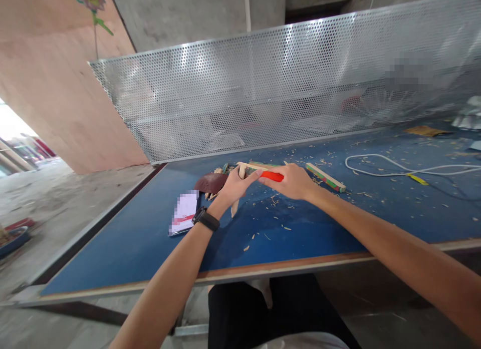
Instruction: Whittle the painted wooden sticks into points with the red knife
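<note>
My left hand [233, 185] is closed around a pale piece of wood [234, 209], whose narrow lower end sticks out below my fingers. In my right hand [295, 183] is a carving knife with an orange-red handle [273, 176], its blade side against the wood near my left thumb. The blade is mostly hidden by my fingers. Close behind my left hand lies a brown curled sheet [210, 183] that looks like sandpaper, with small wood pieces around it. To the right of my right hand, a wooden strip [326, 178] with green and red patches rests on the table.
Wood shavings [287, 228] are scattered over the blue table [131, 239]. A phone-like device [184, 212] with a lit screen lies left of my wrist. A white cable [379, 173] loops at the right. A perforated metal panel [225, 98] stands along the back edge.
</note>
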Demonstrator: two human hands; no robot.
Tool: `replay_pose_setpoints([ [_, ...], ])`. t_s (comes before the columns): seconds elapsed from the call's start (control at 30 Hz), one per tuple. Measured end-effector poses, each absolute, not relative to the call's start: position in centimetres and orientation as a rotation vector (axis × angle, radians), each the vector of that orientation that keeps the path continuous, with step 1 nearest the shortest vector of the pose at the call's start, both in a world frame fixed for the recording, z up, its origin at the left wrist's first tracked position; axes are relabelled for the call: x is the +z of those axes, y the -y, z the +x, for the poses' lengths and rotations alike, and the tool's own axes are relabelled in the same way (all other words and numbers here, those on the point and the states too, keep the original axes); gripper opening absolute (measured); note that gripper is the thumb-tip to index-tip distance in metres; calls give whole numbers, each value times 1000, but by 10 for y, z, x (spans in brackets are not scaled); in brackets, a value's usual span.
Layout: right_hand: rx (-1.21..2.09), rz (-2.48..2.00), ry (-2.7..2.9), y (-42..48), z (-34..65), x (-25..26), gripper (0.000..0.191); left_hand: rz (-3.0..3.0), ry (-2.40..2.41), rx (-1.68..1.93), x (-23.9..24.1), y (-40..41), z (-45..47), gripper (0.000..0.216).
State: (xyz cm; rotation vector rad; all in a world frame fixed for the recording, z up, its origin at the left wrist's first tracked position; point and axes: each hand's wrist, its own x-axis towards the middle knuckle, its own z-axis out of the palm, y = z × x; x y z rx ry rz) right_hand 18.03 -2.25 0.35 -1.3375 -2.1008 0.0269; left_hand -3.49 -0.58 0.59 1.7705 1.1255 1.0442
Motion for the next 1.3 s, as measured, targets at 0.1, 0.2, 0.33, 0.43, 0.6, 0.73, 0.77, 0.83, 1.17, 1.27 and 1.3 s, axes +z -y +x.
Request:
replay_pose_setpoints([
  [0.1, 46, -1332, 2099, 23, 180, 4, 65, 1771, -1119, 1042, 5, 4, -36, 56],
  [0.2, 70, -1312, 2100, 24, 179, 5, 62, 1781, -1107, 1046, 4, 4, -36, 55],
  [0.33, 57, -1325, 2103, 24, 179, 5, 60, 1792, -1086, 1055, 2, 5, -37, 52],
  [0.43, 3, -1349, 2090, 23, 179, 3, 60, 1820, -1099, 1058, 2, 4, -37, 55],
  [0.6, -135, -1395, 2040, 23, 178, 0, 61, 1825, -1129, 1107, 4, 3, -36, 50],
  [0.73, -226, -1409, 2025, 23, 176, -2, 62, 1826, -1140, 1158, 7, 6, -34, 45],
  [0.77, -248, -1411, 2021, 23, 176, -2, 63, 1827, -1142, 1167, 8, 7, -33, 44],
  [0.83, -282, -1406, 2013, 24, 174, -2, 63, 1813, -1142, 1191, 9, 8, -32, 45],
  [1.17, -264, -1425, 1936, 41, 157, 1, 57, 1741, -1174, 1328, 10, 6, -28, 49],
  [1.27, -240, -1442, 1888, 46, 148, 1, 55, 1711, -1171, 1385, 7, 5, -26, 53],
  [1.3, -233, -1448, 1874, 47, 146, 0, 55, 1698, -1152, 1411, 5, 5, -26, 54],
])
